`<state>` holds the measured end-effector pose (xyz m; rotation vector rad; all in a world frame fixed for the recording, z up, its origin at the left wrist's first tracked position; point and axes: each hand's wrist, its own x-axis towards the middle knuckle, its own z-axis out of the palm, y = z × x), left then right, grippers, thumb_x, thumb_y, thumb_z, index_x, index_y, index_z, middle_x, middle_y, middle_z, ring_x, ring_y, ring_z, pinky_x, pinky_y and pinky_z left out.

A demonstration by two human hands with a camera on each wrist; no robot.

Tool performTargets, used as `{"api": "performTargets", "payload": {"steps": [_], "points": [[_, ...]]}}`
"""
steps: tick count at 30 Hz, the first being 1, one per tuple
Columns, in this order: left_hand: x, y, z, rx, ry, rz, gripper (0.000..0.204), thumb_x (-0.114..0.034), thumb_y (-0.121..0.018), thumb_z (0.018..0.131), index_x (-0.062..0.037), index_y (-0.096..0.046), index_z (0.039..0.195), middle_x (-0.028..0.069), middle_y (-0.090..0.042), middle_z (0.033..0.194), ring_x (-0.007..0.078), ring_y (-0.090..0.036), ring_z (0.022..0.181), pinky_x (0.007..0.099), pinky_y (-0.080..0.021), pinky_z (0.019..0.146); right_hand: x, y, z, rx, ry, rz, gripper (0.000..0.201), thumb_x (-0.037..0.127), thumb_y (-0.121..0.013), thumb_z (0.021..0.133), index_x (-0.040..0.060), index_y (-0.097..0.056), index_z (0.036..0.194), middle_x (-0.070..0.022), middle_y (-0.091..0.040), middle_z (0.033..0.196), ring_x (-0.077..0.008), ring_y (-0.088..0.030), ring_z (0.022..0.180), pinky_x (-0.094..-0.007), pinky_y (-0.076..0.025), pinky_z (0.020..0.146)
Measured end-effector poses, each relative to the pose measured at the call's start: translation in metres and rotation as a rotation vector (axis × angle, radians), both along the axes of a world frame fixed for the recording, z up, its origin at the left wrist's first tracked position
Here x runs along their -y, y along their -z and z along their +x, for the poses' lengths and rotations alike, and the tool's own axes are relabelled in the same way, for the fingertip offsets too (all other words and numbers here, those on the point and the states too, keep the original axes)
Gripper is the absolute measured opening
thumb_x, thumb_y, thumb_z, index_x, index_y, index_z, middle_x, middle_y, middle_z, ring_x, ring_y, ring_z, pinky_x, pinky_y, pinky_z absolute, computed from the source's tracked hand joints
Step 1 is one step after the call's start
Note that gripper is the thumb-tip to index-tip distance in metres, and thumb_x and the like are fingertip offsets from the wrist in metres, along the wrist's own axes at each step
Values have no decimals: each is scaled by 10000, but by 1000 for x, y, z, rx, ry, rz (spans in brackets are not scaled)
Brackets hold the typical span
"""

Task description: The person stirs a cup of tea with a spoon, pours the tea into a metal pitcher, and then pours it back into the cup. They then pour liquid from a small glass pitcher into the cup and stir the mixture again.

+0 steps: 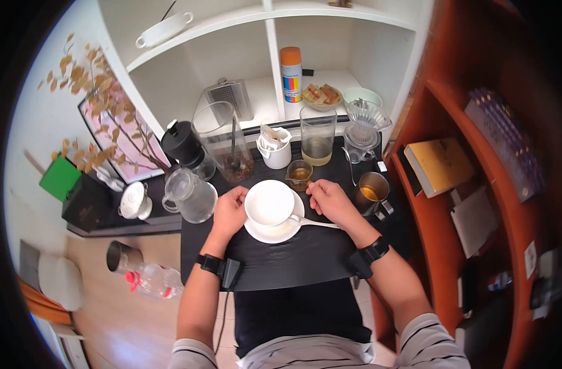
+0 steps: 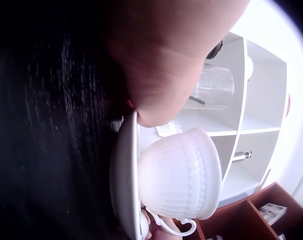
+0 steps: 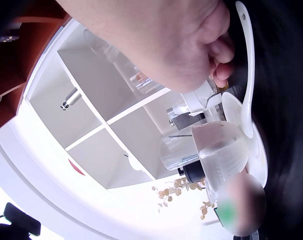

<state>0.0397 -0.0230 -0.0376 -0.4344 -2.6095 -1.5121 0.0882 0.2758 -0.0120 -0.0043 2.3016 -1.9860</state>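
Note:
A white cup stands on a white saucer at the middle of the black table. At the saucer's left edge is my left hand, its thumb and fingers pinching the rim. A white spoon rests with its bowl on the saucer, its handle reaching right below my right hand. That hand's fingers are curled close beside a small glass pitcher with amber liquid. I cannot tell whether they grip the pitcher. Ribbing shows on the cup in the left wrist view.
A frosted glass jug stands left of my left hand. Behind are a tall glass with dark bits, a white pot and a half-filled glass. Right of my right hand stands a metal mug. A wooden bookshelf borders the right.

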Motion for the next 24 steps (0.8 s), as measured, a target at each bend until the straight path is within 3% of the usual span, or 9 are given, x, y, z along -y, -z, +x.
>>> {"api": "performTargets", "payload": {"steps": [3,4,8,12,14,15,17,24], "points": [[0,2,-1,-32,-16,-19,97,-117,-715,912,-43,-753,963,52,-689,699,134,-625,607,311,-487,598,2,1,0,-29,-4,42,325,262,-537,1135,-16,-662,1020,-14,-608,722,-80,-522,592,-251,-417,542],[0,2,-1,-49,-29,-46,111,-122,-694,915,-48,-758,967,96,-702,710,198,-653,600,344,-501,599,2,1,0,-44,16,47,351,282,-544,1129,-19,-666,999,-25,-616,706,-91,-541,581,-271,-428,534],[-4,-17,9,-55,-47,-95,138,-175,-708,917,-52,-764,946,113,-718,730,245,-678,614,374,-511,604,4,-2,0,-37,36,-19,341,280,-551,1128,-9,-661,984,9,-558,690,-76,-497,590,-269,-403,539],[-4,-23,13,-43,-67,-87,152,-195,-720,924,-50,-763,938,108,-722,729,252,-685,620,382,-514,606,6,-6,-2,-51,61,-94,308,263,-550,1132,3,-660,1007,44,-506,707,-56,-445,622,-249,-373,557],[-4,-25,13,-43,-54,-75,206,-223,-774,899,-26,-755,958,56,-703,701,129,-626,609,318,-484,595,7,-12,-4,-84,63,-83,306,261,-547,1133,5,-662,1010,44,-503,707,-55,-444,621,-250,-370,555],[-5,-26,15,-44,-64,-64,206,-223,-774,899,-26,-755,958,56,-703,701,129,-626,609,318,-484,595,7,-15,-4,-113,78,-86,305,260,-545,1135,7,-664,1012,45,-500,706,-54,-442,620,-250,-367,552],[-5,-29,17,-54,-67,-94,192,-236,-736,940,-46,-760,939,108,-725,731,282,-703,655,395,-524,622,7,-26,-5,-130,68,-82,303,256,-544,1135,6,-665,1014,52,-493,704,-49,-433,616,-247,-358,548],[-5,-32,19,-48,-66,-91,192,-234,-734,938,-44,-761,933,111,-724,729,285,-709,666,398,-527,623,10,-77,-12,-171,24,-127,273,244,-547,1127,15,-669,1043,101,-428,693,-5,-351,571,-220,-251,502]]}}
